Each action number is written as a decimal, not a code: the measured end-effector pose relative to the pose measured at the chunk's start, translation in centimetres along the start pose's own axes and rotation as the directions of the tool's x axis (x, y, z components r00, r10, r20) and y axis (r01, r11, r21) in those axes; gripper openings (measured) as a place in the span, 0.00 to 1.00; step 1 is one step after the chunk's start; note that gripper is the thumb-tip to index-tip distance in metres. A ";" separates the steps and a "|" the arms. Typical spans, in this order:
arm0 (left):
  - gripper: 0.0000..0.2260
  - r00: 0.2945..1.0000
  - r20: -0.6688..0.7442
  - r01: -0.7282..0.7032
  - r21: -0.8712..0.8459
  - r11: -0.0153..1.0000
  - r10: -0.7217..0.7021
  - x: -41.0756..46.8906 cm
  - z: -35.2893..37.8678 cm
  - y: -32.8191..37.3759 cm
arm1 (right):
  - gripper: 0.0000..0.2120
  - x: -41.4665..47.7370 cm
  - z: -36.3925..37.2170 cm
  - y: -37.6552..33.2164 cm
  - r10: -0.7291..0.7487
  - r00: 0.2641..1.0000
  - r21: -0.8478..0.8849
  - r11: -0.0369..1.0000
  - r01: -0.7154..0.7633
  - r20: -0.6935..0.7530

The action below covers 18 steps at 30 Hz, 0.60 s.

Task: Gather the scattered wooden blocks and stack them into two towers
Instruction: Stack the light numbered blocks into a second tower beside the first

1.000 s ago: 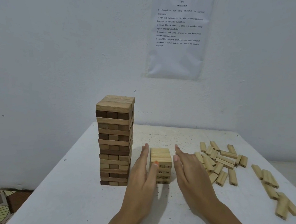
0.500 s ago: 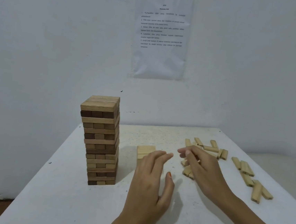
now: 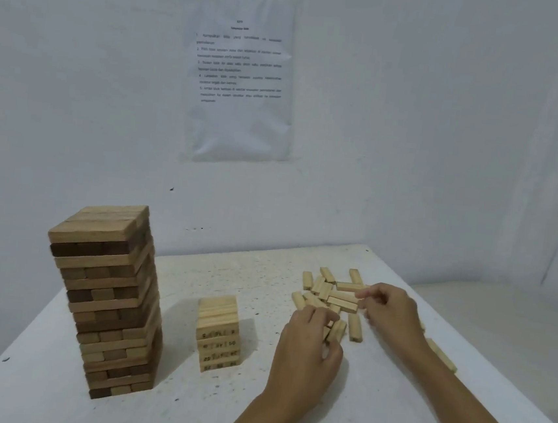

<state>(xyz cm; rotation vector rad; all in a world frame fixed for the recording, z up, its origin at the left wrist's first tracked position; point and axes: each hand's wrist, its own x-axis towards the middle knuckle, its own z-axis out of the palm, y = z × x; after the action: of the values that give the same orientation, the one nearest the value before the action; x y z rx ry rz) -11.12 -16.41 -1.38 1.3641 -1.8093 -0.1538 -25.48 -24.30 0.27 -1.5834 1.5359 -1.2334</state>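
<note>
A tall tower of light and dark wooden blocks stands at the table's left. Beside it, to its right, is a short tower of pale blocks with printed sides. Several loose pale blocks lie scattered at the back right. My left hand reaches into the near side of that pile, fingers curled round a block. My right hand is at the pile's right side, and its fingertips pinch the end of a flat-lying block.
The white table ends at a white wall behind and drops off on the right. More loose blocks lie past my right forearm near that edge. A printed paper sheet hangs on the wall.
Both hands left the short tower and moved right to the scattered pile, where their fingers closed on blocks. The view shifted, so the towers sit further left.
</note>
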 end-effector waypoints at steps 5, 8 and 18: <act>0.09 0.996 -0.012 0.092 0.026 0.995 -0.092 1.8 2.2 0.0 | 0.04 0.2 0.8 1.1 -0.070 0.996 -0.196 0.977 0.078 0.046; 0.09 1.000 0.013 0.010 0.084 0.996 -0.011 2.4 2.9 -0.7 | 0.08 0.2 0.9 1.6 -0.078 0.990 -0.288 0.951 0.110 0.120; 0.16 0.989 0.117 -0.135 0.448 0.884 0.092 3.4 3.4 -1.8 | 0.14 -0.1 0.8 2.1 -0.072 0.982 -0.314 0.941 0.124 0.172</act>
<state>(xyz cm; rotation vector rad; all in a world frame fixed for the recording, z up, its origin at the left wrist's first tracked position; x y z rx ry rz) -12.29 -21.22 -2.69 1.5812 -2.0838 0.2968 -25.62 -24.68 -1.92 -1.9394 1.6335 -0.9110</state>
